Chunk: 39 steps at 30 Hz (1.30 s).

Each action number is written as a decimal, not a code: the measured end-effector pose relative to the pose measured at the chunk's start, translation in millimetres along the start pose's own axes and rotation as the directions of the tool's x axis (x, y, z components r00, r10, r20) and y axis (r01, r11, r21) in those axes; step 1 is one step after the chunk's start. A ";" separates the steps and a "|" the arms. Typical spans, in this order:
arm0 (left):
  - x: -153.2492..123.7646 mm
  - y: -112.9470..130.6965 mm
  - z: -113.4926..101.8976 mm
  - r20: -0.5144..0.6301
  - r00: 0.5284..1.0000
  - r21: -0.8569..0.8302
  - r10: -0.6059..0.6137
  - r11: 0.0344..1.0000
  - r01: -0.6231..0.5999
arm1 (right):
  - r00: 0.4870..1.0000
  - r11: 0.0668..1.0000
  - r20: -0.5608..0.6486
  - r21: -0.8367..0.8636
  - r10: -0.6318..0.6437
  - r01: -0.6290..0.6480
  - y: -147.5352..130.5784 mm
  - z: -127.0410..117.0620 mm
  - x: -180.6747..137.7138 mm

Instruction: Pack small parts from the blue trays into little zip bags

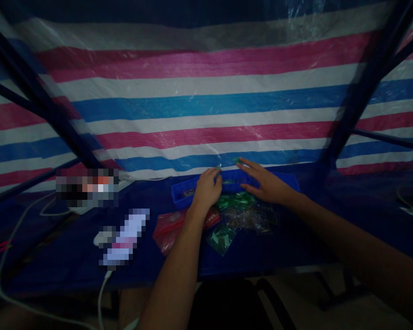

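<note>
My left hand [207, 189] is curled over the near rim of a shallow blue tray [179, 191], pinching a small green piece [219, 167] at its fingertips. Over the tray's middle, my right hand [264, 182] has its fingers stretched out, and a small green piece [237, 161] sits at their tips; whether it is held I cannot tell. Just in front of the tray lie several small clear bags: green-filled ones [234, 200], a green bag nearer me [221, 238], pale ones [253, 219] and a red bag [168, 228].
The table has a dark blue cover [72, 256] and is backed by a pink, white and blue striped tarp [206, 114] on dark poles. White cables [7, 256] and blurred-out items lie at the left. A dark stool [227, 302] stands below the near edge.
</note>
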<state>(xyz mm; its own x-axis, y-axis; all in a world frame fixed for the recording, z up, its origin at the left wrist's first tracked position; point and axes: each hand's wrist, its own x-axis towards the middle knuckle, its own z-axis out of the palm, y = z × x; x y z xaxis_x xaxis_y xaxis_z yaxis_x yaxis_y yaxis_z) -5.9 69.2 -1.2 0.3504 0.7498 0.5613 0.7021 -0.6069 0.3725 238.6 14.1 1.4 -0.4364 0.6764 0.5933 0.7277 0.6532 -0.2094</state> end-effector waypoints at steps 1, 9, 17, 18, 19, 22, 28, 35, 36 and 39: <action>-1.0 0.0 1.5 -0.004 1.000 -0.002 -0.002 1.000 0.002 | 0.997 1.000 0.070 -0.003 -0.028 0.028 0.2 3.6 0.8; -10.0 5.4 8.4 0.083 0.996 0.133 0.021 0.991 -0.032 | 0.992 0.982 0.109 -0.184 0.058 -0.037 19.1 5.3 11.2; -18.2 15.7 7.3 0.176 0.984 0.228 0.007 0.972 -0.047 | 0.983 0.924 0.176 -0.382 0.055 0.017 -3.8 18.2 15.1; -18.1 15.6 7.4 0.185 0.983 0.227 0.004 0.973 -0.046 | 0.981 0.920 0.183 -0.393 0.068 0.010 -4.9 20.8 15.0; -17.8 15.4 7.5 0.192 0.981 0.226 0.001 0.973 -0.045 | 0.977 0.921 0.197 -0.390 0.085 -0.001 -5.1 23.0 15.0; -16.7 14.2 8.1 0.214 0.977 0.224 -0.010 0.974 -0.040 | 0.960 0.937 0.237 -0.345 0.148 -0.059 -2.3 28.2 15.5; -15.4 11.2 10.1 0.213 0.977 0.204 -0.005 0.978 -0.039 | 0.938 0.945 0.280 -0.306 0.207 -0.117 4.2 35.8 17.3; -14.4 10.2 10.5 0.233 0.972 0.189 0.006 0.981 -0.052 | 0.933 0.944 0.283 -0.301 0.223 -0.135 9.6 40.1 17.2; -14.4 10.4 10.4 0.234 0.972 0.191 0.003 0.980 -0.049 | 0.931 0.943 0.289 -0.305 0.224 -0.132 10.5 40.4 17.3; -14.2 10.7 10.0 0.242 0.970 0.197 -0.007 0.980 -0.042 | 0.922 0.942 0.312 -0.310 0.229 -0.129 13.4 40.9 17.9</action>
<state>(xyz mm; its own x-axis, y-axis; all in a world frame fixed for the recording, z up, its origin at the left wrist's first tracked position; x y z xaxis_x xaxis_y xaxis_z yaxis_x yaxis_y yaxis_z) 2.9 54.8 -12.6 0.4851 0.7953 0.3635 0.7949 -0.5743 0.1957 218.9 48.9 -22.5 -0.4010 0.8794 0.2568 0.9057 0.4226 -0.0329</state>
